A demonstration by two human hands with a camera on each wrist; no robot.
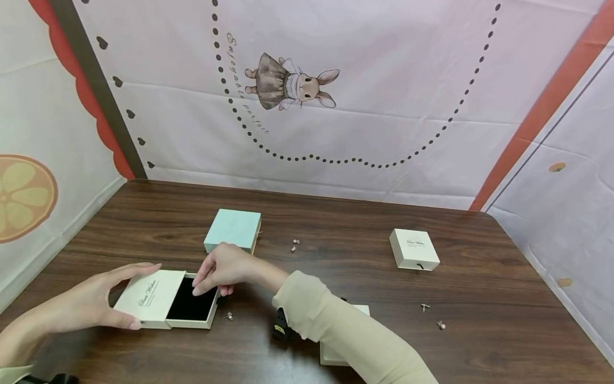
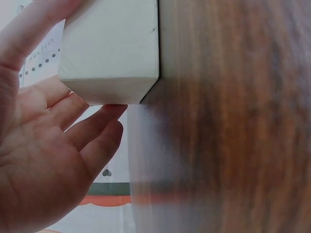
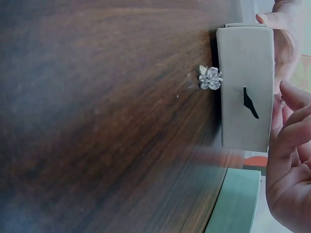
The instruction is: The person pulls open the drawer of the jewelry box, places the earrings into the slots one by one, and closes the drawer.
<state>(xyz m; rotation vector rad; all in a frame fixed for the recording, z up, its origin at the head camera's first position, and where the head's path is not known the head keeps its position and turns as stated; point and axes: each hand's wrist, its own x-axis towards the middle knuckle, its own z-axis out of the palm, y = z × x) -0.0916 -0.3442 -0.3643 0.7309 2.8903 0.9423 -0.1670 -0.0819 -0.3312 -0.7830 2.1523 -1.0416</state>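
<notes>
A cream box (image 1: pixel 151 301) lies at the table's near left, its drawer (image 1: pixel 192 308) with black lining slid partly out to the right. My left hand (image 1: pixel 107 298) grips the box's sleeve between thumb and fingers; the left wrist view shows the box (image 2: pixel 112 43) against my fingers (image 2: pixel 92 126). My right hand (image 1: pixel 201 288) hovers over the open drawer with fingertips pinched on a small shiny piece, seemingly an earring (image 3: pixel 282 103). Another earring (image 1: pixel 229 316) lies on the wood beside the drawer's front (image 3: pixel 244 87), shown close up as a sparkling earring (image 3: pixel 210 78).
A mint box (image 1: pixel 233 230) sits just behind my right hand. Two small earrings (image 1: pixel 295 245) lie mid-table, and two more (image 1: pixel 425 306) at the near right. A shut cream box (image 1: pixel 414 249) stands at the right; another white box (image 1: pixel 360 310) is under my right forearm.
</notes>
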